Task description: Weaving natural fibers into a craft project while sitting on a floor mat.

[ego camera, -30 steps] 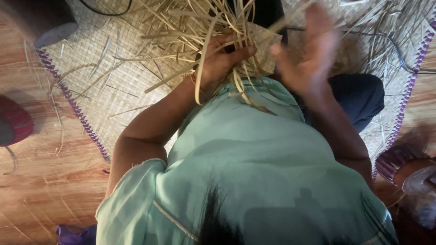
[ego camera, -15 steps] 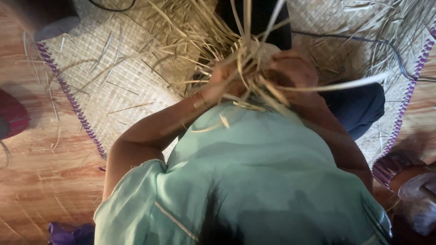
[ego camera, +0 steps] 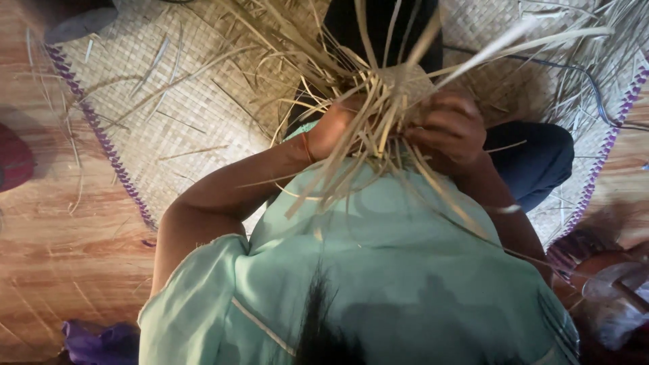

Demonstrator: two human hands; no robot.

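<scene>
1. Straw-coloured strips (ego camera: 368,128) fan out from a small woven piece (ego camera: 405,81), held above the lap, over the mat (ego camera: 176,101).
2. Left hand (ego camera: 331,128) is closed round the strip bundle; right hand (ego camera: 449,128) pinches strips beside the piece.
3. Doing this well probably means keeping the weave taut and working one strip at a time.
4. Most strips run near-to-far; loose ends point far-right and down over the shirt (ego camera: 378,270).

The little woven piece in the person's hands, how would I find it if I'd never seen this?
Start at the big woven mat with the purple edge. The left hand and right hand meet above it. Between them sits the small woven piece, tightly plaited while loose strips fan out around it.
</scene>
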